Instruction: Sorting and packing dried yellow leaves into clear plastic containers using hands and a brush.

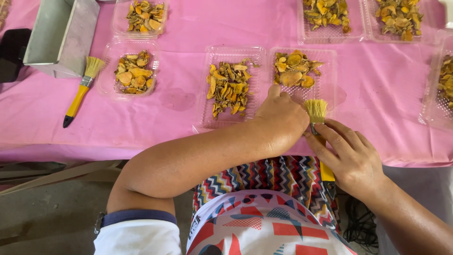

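My right hand (349,158) grips a yellow-handled paintbrush (316,112), bristles pointing up toward a clear plastic tray (325,89) that holds a few dried orange-yellow slices (293,69). My left hand (281,118) rests with fingers curled on the near edge of that tray, touching the brush bristles at its side. Just left stands a second clear tray (207,113) filled with thinner dried slices (230,86). Whether the left hand holds a piece is hidden.
A pink cloth (179,101) covers the table. Several more clear trays of dried slices (134,74) lie around. A second yellow-handled brush (81,90) lies at left beside a grey metal box (61,35). A dark object (12,52) sits at the far left.
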